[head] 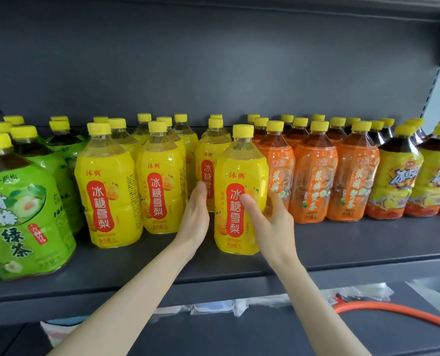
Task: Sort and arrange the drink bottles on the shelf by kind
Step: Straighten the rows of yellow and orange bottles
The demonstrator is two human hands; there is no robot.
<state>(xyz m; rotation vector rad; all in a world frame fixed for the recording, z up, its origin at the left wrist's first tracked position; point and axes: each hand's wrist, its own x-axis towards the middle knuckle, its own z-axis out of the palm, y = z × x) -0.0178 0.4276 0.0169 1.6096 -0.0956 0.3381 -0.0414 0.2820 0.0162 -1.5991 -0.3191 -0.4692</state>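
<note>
While upright, yellow-capped yellow bottle (239, 163), right fingers (275, 201) around it, left fingers (200, 192) straight.

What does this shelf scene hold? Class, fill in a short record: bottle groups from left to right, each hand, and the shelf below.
Far left: green-label bottles
Next: yellow-label bottles
Next: orange-label bottles
Far right: dark-tea bottles, yellow-and-orange labels
Caps: yellow on all
Standing forward: front bottle, yellow label, nearer the edge of the shelf
Right hand: grips front bottle, thumb on label
Left hand: fingers straight, at that bottle's left side
Below: orange hose, plastic packets
</note>
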